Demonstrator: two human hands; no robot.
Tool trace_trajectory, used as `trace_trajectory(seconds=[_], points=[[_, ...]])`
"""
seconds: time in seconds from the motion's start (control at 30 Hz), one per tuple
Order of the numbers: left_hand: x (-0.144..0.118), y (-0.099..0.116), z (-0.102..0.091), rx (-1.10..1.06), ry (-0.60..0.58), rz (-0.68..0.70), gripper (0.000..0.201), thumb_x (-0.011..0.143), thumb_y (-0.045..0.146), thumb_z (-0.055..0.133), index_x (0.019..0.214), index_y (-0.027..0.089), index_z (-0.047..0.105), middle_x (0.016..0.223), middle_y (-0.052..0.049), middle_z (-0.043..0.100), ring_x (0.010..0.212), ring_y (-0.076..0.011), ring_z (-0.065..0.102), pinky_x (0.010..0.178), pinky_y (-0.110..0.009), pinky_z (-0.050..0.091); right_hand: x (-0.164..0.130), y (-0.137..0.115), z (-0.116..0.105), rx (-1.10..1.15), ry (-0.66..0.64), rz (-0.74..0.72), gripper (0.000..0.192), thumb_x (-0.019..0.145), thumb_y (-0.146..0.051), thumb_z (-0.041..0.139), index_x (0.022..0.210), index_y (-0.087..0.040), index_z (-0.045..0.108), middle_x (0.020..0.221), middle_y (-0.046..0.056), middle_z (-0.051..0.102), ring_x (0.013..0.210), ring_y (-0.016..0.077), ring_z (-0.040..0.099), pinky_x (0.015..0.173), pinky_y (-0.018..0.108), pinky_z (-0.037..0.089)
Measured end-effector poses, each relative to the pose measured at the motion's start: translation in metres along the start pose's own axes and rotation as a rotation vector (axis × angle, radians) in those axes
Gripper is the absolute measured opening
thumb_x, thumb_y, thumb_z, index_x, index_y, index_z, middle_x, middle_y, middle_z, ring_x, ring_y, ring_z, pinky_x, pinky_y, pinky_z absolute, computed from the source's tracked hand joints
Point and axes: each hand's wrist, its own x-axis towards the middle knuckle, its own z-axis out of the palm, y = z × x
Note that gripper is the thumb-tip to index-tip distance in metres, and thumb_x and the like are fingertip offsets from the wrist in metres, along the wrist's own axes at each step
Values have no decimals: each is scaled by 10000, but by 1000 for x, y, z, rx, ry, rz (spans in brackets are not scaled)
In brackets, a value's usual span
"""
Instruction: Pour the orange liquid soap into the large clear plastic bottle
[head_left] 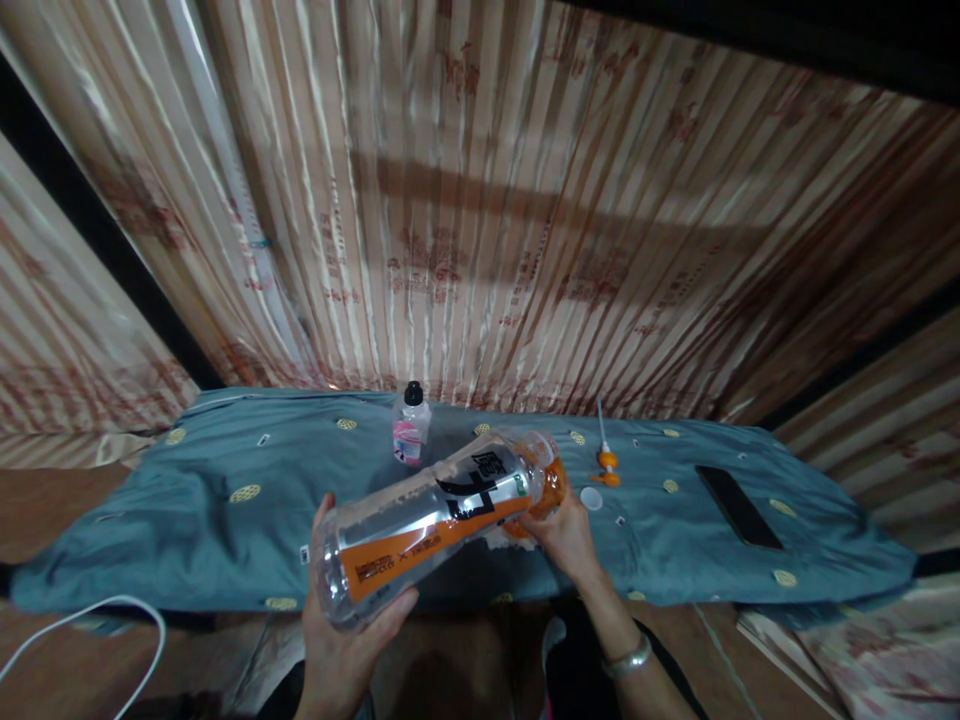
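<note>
clear plastic bottle (435, 520) gripped by both hands (341, 625) (562, 535), small bottle (411, 428) just behind.

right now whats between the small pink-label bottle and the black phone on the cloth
In the head view, between the small bottle and the phone lie the neck end of the big bottle, a white cap and an orange-tipped piece.

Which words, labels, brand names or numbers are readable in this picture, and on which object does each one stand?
Large bottle, held in both hands: big black characters on its label, too blurred to read.
Same bottle, orange band: small dark print, too small to read.
Small bottle on the blue cloth: pink label, print too small to read.
Curtain: red printed marks, blurred, not readable.
Nothing can be quoted with certainty.
</note>
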Motion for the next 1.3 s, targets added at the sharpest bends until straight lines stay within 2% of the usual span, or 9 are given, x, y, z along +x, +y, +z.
trace_trajectory(seconds=[0.07,0.2,0.4,0.6,0.77,0.97,1.17,1.3], points=[[0,0,0,0,-6,-10,1189,579,574,923,1587,213,406,1237,-110,722,1076,-318,729,1012,-473,562,0,1,0,17,-8,-7,729,645,-401,816,1309,-203,591,1099,104,811,985,325,787,887,434,635],[0,2,0,24,15,8,1193,553,600,925,1570,211,438,1326,-128,688,1159,-344,699,1040,-476,542,0,1,1,42,-13,17,724,646,-404,814,1303,-201,587,1100,106,811,971,323,789,877,438,637],[-1,-1,0,1,0,-14,1187,585,587,912,1593,224,400,1266,-111,714,1136,-340,711,1063,-498,524,0,0,1,79,-23,6,740,646,-413,808,1314,-195,575,1146,123,802,1030,333,778,940,463,618],[-1,-3,-1,15,1,-2,1187,582,582,916,1593,229,404,1328,-119,686,1168,-338,693,1072,-496,516,0,1,1,54,-16,14,754,646,-406,813,1331,-198,576,1087,103,816,984,328,788,908,452,628],[-1,0,0,3,-17,-18,1195,586,585,913,1601,235,388,1256,-102,716,1113,-333,720,1030,-479,550,0,-1,0,48,0,8,754,640,-399,806,1332,-195,587,1098,105,814,977,328,789,882,438,633],[-1,-2,0,4,1,-13,1215,568,570,928,1597,209,393,1377,-133,662,1187,-338,682,1071,-479,517,0,-3,0,13,-5,13,752,650,-421,793,1327,-177,576,1097,124,810,991,343,786,887,458,631],[-1,0,0,-5,-1,-14,1201,571,562,930,1591,206,405,1270,-116,713,1112,-326,716,1028,-457,551,0,-1,1,-19,8,-12,685,653,-442,782,1256,-174,597,1078,142,807,982,365,783,886,495,630],[-1,-2,0,-3,-4,-15,1200,574,575,925,1593,225,397,1327,-119,690,1165,-340,701,1073,-486,518,1,1,1,-15,16,-19,689,652,-442,784,1260,-181,593,1086,135,804,992,362,782,873,484,633]])
